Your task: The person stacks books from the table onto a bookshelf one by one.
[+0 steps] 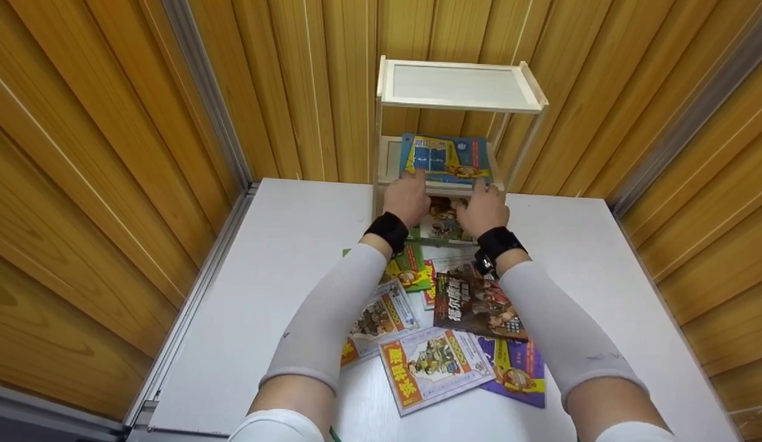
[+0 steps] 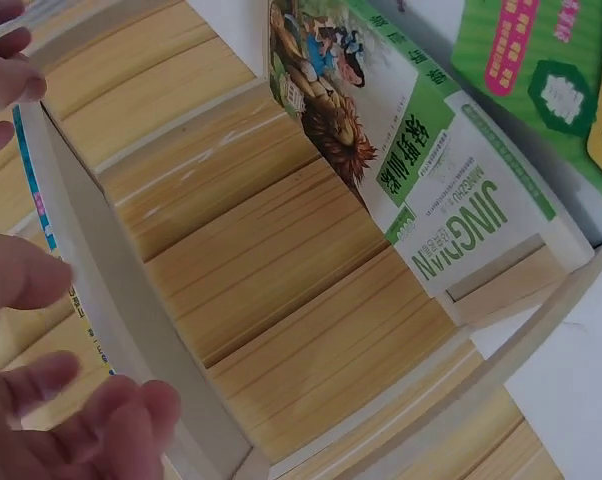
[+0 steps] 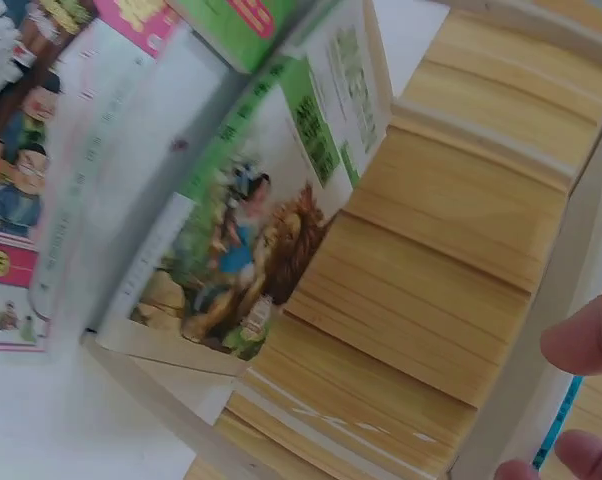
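Note:
A blue book (image 1: 445, 158) with a yellow panel lies on the middle shelf of a small white rack (image 1: 461, 86). My left hand (image 1: 407, 197) reaches to its front left part, index finger extended over the cover. At the front right corner of the same book is my right hand (image 1: 484, 207), its fingers pointing forward. Neither hand is seen curled round the book. On the lower shelf, beneath my hands, rests a green and white book (image 2: 381, 140) with a lion picture on its cover. In the right wrist view, my right hand's thumb (image 3: 586, 335) shows beside the shelf's edge.
Several books lie on the white table (image 1: 234, 294) before the rack: a dark brown comic (image 1: 473, 304), a lilac-bordered book (image 1: 436, 365), a purple book (image 1: 522, 374) and a green book (image 1: 411, 270). Wood-patterned walls (image 1: 295, 86) stand behind and at both sides.

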A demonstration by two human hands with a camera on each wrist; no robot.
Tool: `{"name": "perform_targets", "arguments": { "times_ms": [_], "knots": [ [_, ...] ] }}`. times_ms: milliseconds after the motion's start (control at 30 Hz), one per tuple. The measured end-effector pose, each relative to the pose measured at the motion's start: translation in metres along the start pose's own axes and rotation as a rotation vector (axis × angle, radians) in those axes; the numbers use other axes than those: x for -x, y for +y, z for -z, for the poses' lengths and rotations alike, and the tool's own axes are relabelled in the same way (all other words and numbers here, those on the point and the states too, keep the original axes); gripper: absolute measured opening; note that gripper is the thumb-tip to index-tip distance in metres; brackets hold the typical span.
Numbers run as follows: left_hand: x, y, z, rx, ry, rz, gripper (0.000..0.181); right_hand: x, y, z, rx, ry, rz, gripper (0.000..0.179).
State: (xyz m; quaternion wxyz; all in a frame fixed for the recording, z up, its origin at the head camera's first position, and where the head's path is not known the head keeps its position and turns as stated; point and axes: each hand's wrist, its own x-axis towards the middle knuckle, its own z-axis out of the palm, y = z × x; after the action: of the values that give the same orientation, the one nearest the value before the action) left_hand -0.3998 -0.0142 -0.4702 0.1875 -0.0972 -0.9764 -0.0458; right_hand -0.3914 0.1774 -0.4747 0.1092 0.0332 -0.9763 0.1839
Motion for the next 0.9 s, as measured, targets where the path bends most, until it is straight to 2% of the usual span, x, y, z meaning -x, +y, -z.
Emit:
{"name": "perform_targets", "arguments": {
  "times_ms": [67, 133, 200, 333, 433, 600, 767, 900],
  "knots": [
    [0.013, -0.002, -0.004, -0.007, 0.061, -0.027, 0.051, 0.014, 0.006, -0.006, -0.034, 0.026, 0.008, 0.067],
    [0.027, -0.003, -0.008, 0.01, 0.092, -0.041, 0.05, 0.028, 0.013, -0.012, -0.055, 0.047, 0.007, 0.063],
    [0.042, -0.004, -0.011, 0.025, 0.096, -0.046, 0.052, 0.042, 0.018, -0.018, -0.066, 0.057, 0.007, 0.063],
    [0.074, -0.006, -0.017, 0.039, 0.068, -0.012, 0.07, 0.068, 0.022, -0.026, -0.057, 0.056, 0.031, 0.065],
    [0.098, -0.009, -0.022, 0.036, 0.027, 0.017, 0.082, 0.087, 0.022, -0.032, -0.018, 0.058, 0.079, 0.07],
    [0.141, -0.016, -0.031, 0.061, -0.07, 0.062, 0.089, 0.121, 0.018, -0.041, 0.051, 0.044, 0.144, 0.079],
    [0.18, -0.015, -0.044, 0.115, -0.154, 0.116, 0.093, 0.158, 0.021, -0.047, 0.03, -0.022, 0.117, 0.083],
    [0.203, -0.006, -0.059, 0.174, -0.209, 0.168, 0.096, 0.176, 0.036, -0.057, 0.047, -0.05, 0.093, 0.085]
  ]
}}
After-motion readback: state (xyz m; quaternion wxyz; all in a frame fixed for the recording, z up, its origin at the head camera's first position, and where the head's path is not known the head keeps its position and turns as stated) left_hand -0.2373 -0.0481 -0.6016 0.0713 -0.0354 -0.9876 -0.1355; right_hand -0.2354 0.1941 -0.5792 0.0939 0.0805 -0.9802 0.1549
